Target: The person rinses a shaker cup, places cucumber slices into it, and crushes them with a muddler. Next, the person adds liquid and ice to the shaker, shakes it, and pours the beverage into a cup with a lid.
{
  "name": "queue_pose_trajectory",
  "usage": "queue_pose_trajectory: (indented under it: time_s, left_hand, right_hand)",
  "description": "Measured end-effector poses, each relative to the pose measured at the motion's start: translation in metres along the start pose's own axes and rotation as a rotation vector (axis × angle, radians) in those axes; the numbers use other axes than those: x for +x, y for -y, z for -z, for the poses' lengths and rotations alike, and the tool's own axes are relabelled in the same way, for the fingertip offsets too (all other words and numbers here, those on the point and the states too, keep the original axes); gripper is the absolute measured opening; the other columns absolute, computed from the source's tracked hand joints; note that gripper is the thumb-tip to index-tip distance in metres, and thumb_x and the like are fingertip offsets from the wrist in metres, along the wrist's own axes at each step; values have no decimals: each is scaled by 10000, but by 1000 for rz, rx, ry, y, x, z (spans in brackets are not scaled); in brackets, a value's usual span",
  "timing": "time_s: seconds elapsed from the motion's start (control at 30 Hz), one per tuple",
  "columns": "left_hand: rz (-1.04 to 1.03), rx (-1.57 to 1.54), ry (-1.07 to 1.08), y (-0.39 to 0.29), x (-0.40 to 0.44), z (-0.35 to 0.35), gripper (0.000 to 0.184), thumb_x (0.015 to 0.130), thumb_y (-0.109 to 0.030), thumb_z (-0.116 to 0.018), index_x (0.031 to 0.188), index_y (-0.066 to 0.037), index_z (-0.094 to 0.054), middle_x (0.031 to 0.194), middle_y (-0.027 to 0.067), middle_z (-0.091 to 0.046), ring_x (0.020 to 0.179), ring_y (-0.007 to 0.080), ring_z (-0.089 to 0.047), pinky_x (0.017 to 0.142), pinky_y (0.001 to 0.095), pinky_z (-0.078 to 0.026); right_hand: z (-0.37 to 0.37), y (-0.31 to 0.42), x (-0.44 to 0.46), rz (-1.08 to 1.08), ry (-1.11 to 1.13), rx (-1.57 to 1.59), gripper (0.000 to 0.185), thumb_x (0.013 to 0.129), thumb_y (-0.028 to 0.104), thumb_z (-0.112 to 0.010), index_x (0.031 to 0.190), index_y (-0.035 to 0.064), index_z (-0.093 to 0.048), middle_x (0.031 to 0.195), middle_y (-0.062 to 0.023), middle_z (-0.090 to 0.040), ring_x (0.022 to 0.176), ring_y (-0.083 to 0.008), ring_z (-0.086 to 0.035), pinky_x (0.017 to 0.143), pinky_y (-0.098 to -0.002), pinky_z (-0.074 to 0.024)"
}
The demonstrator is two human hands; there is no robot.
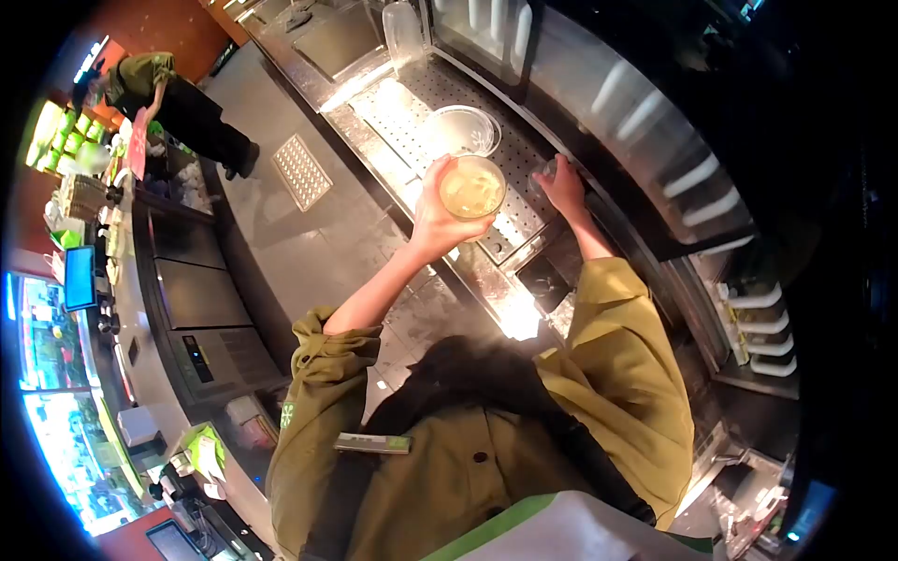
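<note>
My hands are well apart, both out in front of me. My left hand (436, 222) is clamped on the cup (474, 190), fingers and thumb wrapped round its side; I look down into its top and see something pale yellow inside. My right hand (564, 190) is off to the right of the cup, palm down with the fingers bent, at a clear thing (543, 176) on the tray (514, 150). I cannot tell whether those fingers grip it or only touch it.

The tray is metal, full of small holes, and runs beneath and beyond both hands. Just past the cup, a clear round bowl (461, 131) sits on it, under bright light. Farther beyond my left hand, a tall clear jug (402, 37) stands at the tray's far end. A glass panel (608, 112) rises beyond my right hand, and nearer me than that hand is a dark square recess (545, 279).

Well to the left of my left hand, a studded mat (302, 172) lies on the floor (271, 103). Farther left, another person (178, 98) leans over a counter.
</note>
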State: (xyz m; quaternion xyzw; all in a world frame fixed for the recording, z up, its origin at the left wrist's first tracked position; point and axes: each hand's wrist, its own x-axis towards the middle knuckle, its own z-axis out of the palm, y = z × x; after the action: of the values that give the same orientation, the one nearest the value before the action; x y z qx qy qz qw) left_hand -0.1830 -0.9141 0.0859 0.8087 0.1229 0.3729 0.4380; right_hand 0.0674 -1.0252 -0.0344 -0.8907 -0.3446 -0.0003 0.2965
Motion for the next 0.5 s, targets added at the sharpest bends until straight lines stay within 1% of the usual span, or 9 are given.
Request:
queue_pose_trajectory:
  time_s: [0.03,0.1,0.17,0.23,0.27,0.3,0.37,0.4,0.5]
  left_hand:
    - [-3,-82,-31,2,8,-1,976,512,-208,-806,1277,4,-238,1198,210,-434,1081,310,-489,935,366,-387]
    - [-86,-27,28,9,17,0,1036,519,-200,-822,1297,-22,-161,1204,199,-420,1084,312,-476,944,388,-376]
    - [-119,-105,109,25,25,-3,1121,539,-188,-830,1332,-64,-48,1234,185,-373,1137,297,-420,983,413,-332]
    - [-50,-240,112,30,32,-8,1185,540,-210,-833,1338,-64,30,1246,195,-354,1152,300,-403,989,412,-327]
    - [-17,-308,118,31,34,-10,1218,541,-221,-835,1341,-64,69,1253,199,-344,1160,302,-395,992,412,-324]
    - [-51,-249,123,36,35,-12,1246,541,-231,-835,1336,-65,111,1268,208,-322,1178,307,-375,998,414,-315]
    - [-137,-127,132,49,39,-15,1306,543,-250,-835,1324,-65,195,1298,226,-278,1215,318,-334,1012,418,-296]
    - [-77,-179,213,51,40,-15,1338,543,-269,-834,1301,-67,251,1336,244,-211,1232,326,-304,1018,423,-285]
    - [-140,-201,92,40,38,-7,1312,456,-415,-842,1345,7,25,1316,277,-193,1195,394,-313,972,473,-323]
  right_hand:
    - [-11,-5,3,103,-141,26,572,718,357,-677,1113,12,-449,1061,-232,-543,978,-400,-520,802,-429,-438]
    - [-12,-16,4,43,-110,121,475,747,334,-660,1063,25,-485,985,-179,-591,901,-332,-583,770,-382,-461]
    - [16,-32,13,-73,8,568,452,771,290,-640,1097,28,-467,1029,-154,-551,948,-267,-548,804,-349,-437]
    - [83,23,3,-96,-86,911,392,799,223,-624,1089,6,-473,1049,-107,-518,966,-177,-508,833,-276,-403]
    - [128,76,-6,-8,-70,942,422,788,214,-632,1109,-3,-465,1057,-118,-519,987,-192,-508,859,-283,-393]
    - [151,105,-6,100,-55,736,461,779,244,-634,1130,7,-453,1060,-122,-520,989,-196,-514,863,-301,-403]
    - [171,156,-7,170,284,635,539,756,322,-634,1163,27,-438,1069,-137,-551,1000,-244,-542,853,-333,-424]
    - [172,173,-4,292,326,442,523,764,308,-621,1168,34,-433,1079,-126,-553,984,-237,-548,844,-332,-427]
    - [167,200,0,479,386,107,516,763,304,-619,1163,39,-429,1107,-131,-546,982,-259,-555,827,-343,-440]
